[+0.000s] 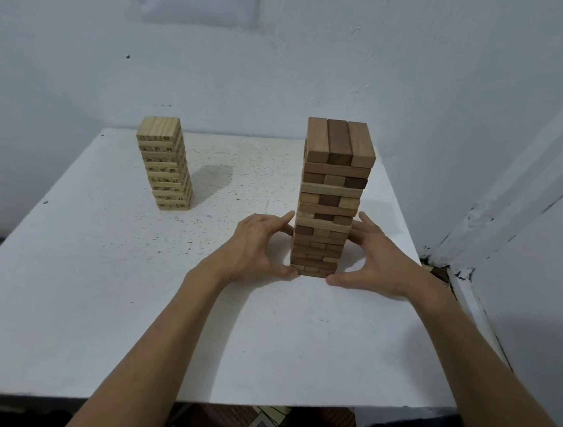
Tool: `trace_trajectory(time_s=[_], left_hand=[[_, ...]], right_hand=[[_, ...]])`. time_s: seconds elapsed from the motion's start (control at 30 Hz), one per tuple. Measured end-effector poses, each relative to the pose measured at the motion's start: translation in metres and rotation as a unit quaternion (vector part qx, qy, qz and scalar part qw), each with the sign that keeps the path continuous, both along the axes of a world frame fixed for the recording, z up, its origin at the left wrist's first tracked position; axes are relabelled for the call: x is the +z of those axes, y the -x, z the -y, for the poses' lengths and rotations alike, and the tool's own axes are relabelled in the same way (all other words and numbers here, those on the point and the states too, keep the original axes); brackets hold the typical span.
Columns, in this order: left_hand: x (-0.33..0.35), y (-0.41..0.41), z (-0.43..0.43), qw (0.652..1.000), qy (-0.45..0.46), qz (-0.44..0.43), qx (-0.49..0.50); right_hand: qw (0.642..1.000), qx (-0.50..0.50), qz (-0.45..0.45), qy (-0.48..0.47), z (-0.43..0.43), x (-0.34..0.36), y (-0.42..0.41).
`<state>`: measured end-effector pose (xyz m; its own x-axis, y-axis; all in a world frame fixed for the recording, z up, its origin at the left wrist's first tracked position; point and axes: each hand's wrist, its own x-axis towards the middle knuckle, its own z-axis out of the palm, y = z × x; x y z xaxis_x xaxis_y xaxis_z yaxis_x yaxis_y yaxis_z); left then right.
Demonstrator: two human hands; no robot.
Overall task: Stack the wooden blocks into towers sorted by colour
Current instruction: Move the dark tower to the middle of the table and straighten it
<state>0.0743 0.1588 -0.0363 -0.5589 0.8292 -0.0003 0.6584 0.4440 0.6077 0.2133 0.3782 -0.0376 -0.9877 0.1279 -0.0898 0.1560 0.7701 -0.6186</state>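
A tall tower of brown blocks, mixed light and dark brown, stands on the white table right of centre. My left hand cups its lower left side, fingers spread, fingertips and thumb touching the blocks near the base. My right hand mirrors it on the lower right side, thumb at the tower's foot. A shorter tower of pale numbered blocks stands at the far left of the table, away from both hands.
White walls close in behind the table and on the right, meeting in a corner near the brown tower. The table's front edge runs below my forearms, with dark floor and clutter under it.
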Motion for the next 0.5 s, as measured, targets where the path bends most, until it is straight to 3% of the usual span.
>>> trace_trajectory(time_s=[0.5], left_hand=[[0.004, 0.043, 0.021, 0.999, 0.000, 0.016, 0.034]], right_hand=[[1.000, 0.010, 0.005, -0.001, 0.016, 0.002, 0.056]])
